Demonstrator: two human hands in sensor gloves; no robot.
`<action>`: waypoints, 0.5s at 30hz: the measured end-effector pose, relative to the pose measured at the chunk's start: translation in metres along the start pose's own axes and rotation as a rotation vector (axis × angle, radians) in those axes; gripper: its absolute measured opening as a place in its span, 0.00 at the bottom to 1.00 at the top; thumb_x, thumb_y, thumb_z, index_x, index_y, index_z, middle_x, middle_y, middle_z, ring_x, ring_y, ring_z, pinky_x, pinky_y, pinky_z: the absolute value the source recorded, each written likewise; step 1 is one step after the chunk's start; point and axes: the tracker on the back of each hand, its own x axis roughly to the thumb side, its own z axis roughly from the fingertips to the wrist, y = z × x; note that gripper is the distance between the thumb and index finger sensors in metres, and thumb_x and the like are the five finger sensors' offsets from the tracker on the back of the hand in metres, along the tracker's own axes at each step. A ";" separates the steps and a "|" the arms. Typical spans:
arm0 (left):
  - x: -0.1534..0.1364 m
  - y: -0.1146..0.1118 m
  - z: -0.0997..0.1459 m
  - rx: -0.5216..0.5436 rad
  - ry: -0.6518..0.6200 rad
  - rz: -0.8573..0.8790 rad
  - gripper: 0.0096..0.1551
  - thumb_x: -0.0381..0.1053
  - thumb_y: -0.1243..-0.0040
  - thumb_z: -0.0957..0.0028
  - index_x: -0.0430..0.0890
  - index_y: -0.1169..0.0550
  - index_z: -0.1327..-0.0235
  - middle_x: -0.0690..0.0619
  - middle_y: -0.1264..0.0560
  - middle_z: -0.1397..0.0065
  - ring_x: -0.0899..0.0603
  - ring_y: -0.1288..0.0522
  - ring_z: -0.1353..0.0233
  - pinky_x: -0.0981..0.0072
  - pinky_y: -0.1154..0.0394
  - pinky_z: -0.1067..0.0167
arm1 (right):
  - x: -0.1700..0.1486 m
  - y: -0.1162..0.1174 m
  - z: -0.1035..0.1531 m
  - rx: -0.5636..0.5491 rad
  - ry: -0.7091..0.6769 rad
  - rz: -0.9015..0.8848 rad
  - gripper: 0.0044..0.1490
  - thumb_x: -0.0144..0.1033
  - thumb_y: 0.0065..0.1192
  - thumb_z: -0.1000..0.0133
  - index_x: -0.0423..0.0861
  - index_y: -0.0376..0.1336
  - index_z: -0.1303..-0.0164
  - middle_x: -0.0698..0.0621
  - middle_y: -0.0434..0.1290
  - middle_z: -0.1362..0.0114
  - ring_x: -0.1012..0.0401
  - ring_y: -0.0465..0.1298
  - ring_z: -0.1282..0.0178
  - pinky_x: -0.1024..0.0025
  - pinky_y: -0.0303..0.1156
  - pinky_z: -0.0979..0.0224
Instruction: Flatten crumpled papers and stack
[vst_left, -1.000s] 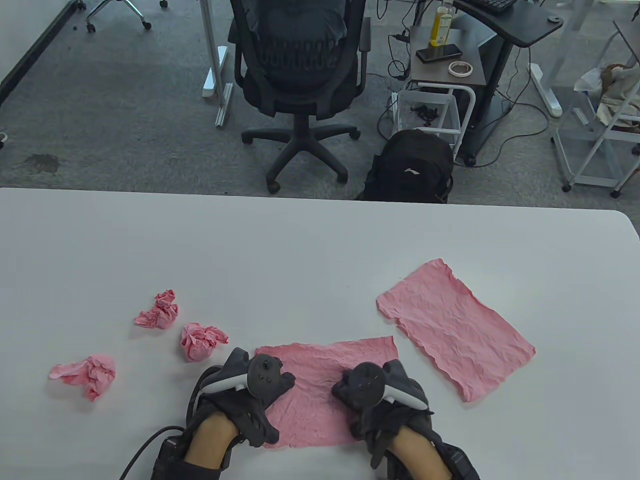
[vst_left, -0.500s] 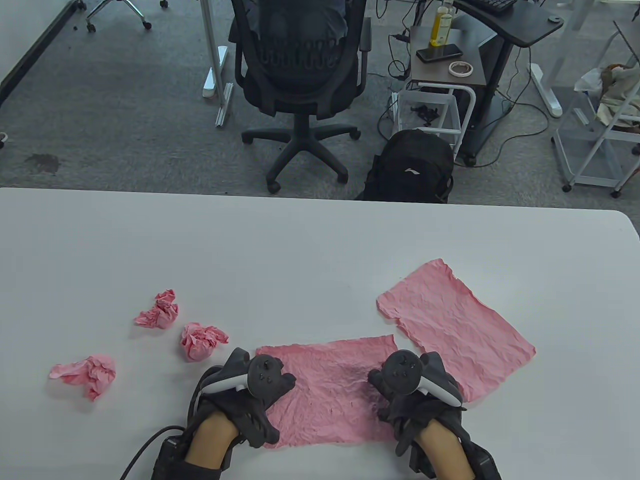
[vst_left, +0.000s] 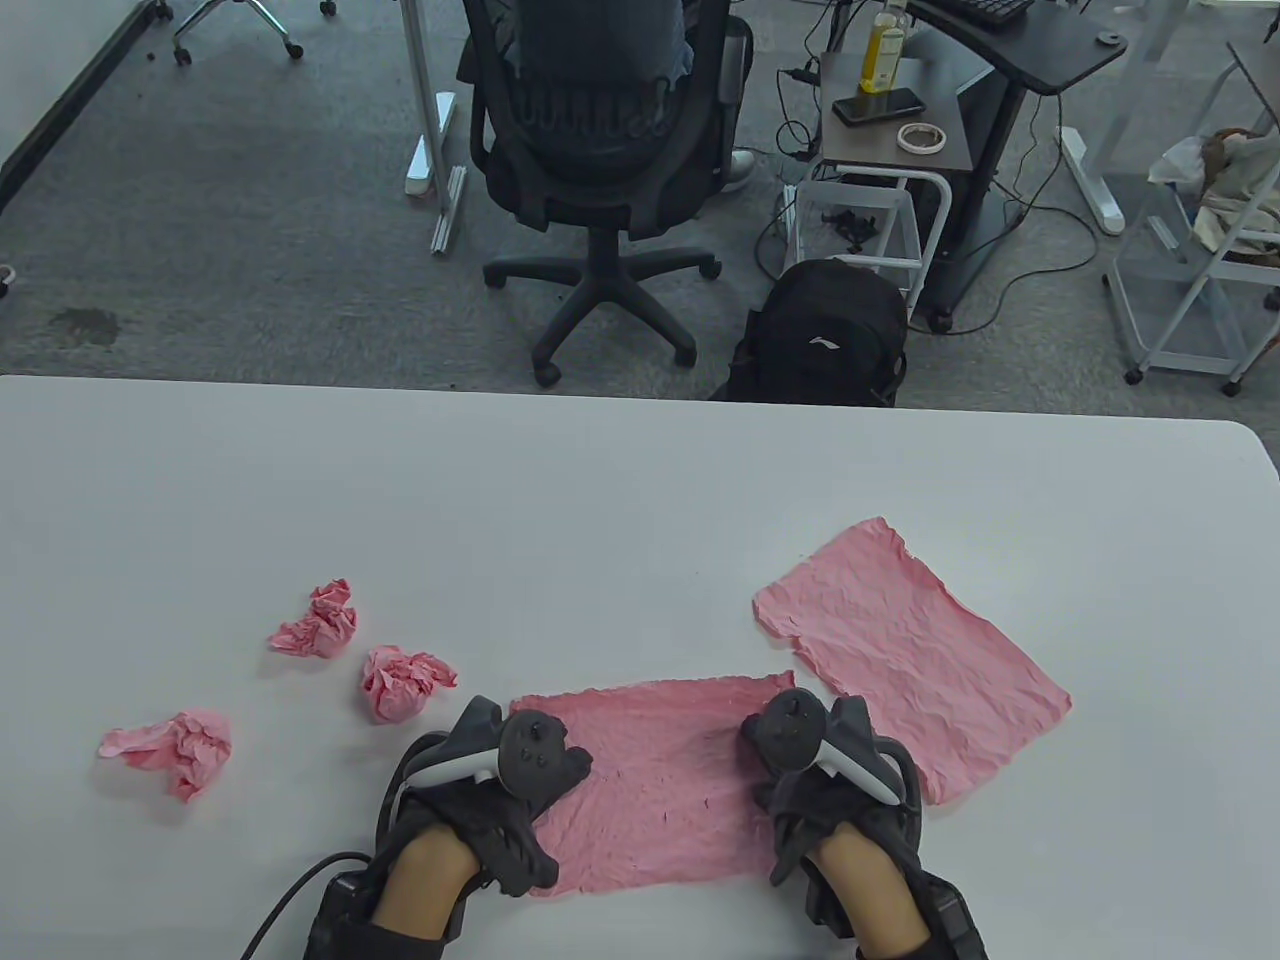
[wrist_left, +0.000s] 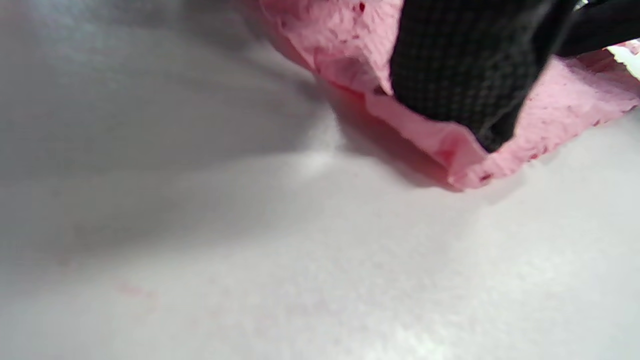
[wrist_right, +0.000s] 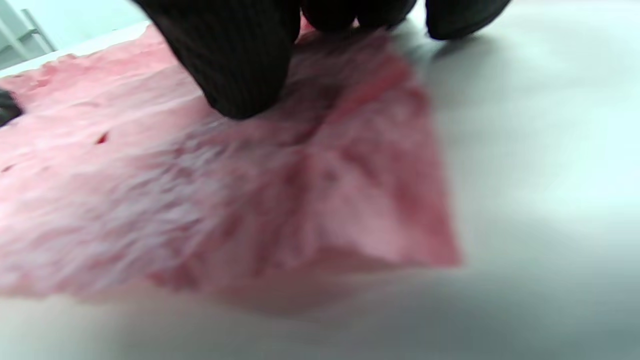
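— Starting with the table view, what is touched by the hands?

— The left hand (vst_left: 490, 790) is laid on the left end of the pink sheet (vst_left: 655, 780), the right hand (vst_left: 825, 790) on its right end. The fingers are hidden under the trackers, so their spread cannot be told there. The sheet lies flat at the near edge of the table (vst_left: 600, 500).

— And around it?

— A flattened sheet (vst_left: 905, 655) is seen just beyond the right hand, apart from the worked one. Three crumpled balls (vst_left: 400, 683) are left to the left, none touched.

— The left wrist view?

— A gloved fingertip (wrist_left: 465, 75) is pressed onto the sheet's edge (wrist_left: 550, 115), which is slightly raised off the table.

— The right wrist view?

— One fingertip (wrist_right: 235, 60) is pressed down on the sheet (wrist_right: 200, 200); others are seen close together at the top, one on bare table. The picture is blurred.

— Changed since a second ago?

— The right hand has been moved from mid-sheet to the right end; the left has stayed.
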 end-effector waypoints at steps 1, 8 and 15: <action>0.000 0.000 0.000 0.003 -0.002 0.004 0.65 0.64 0.24 0.61 0.57 0.50 0.18 0.47 0.64 0.17 0.34 0.66 0.15 0.32 0.60 0.24 | -0.002 -0.002 0.003 -0.028 0.004 0.010 0.45 0.40 0.65 0.46 0.47 0.47 0.22 0.39 0.44 0.17 0.40 0.49 0.23 0.45 0.56 0.31; 0.002 0.000 0.001 0.001 -0.013 0.008 0.63 0.64 0.25 0.59 0.55 0.49 0.17 0.45 0.63 0.17 0.33 0.65 0.15 0.31 0.59 0.25 | 0.007 -0.012 0.014 -0.364 0.133 0.163 0.34 0.47 0.63 0.45 0.34 0.70 0.41 0.33 0.70 0.33 0.33 0.65 0.36 0.40 0.61 0.37; 0.003 0.000 0.001 0.001 -0.014 -0.002 0.63 0.65 0.25 0.59 0.55 0.49 0.17 0.45 0.63 0.18 0.32 0.65 0.16 0.31 0.59 0.25 | 0.013 -0.004 0.002 -0.325 0.139 0.165 0.28 0.41 0.68 0.49 0.38 0.69 0.43 0.37 0.68 0.31 0.36 0.64 0.34 0.42 0.62 0.36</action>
